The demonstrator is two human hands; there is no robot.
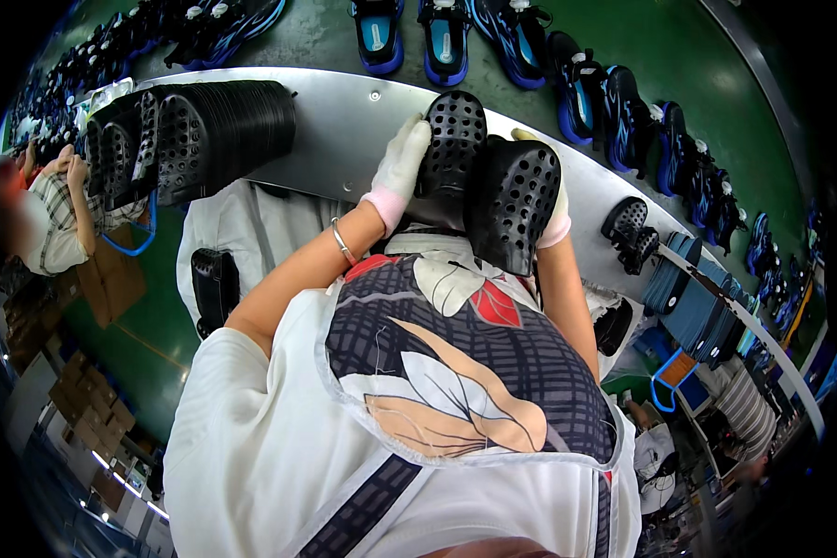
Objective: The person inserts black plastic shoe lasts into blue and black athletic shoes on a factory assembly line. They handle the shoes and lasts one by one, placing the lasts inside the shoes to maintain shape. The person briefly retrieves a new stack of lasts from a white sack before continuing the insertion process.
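Note:
Both my hands wear pale gloves with pink cuffs. My left hand [402, 166] is closed around the side of a black plastic shoe insert [454, 130], a rounded, perforated toe shape. A second black shoe insert [516, 200] leans beside it, nearer to my apron. My right hand [557, 221] grips this one from its right side, most of the fingers hidden behind it. The two inserts are side by side, tilted, at the near edge of the metal bench [344, 121].
A long nested stack of black inserts [228, 135] lies on the bench at left. At right are two loose inserts [628, 228] and blue insoles [684, 298]. Beyond the bench stands a row of black-and-blue shoes [507, 42]. A co-worker [51, 219] is at far left.

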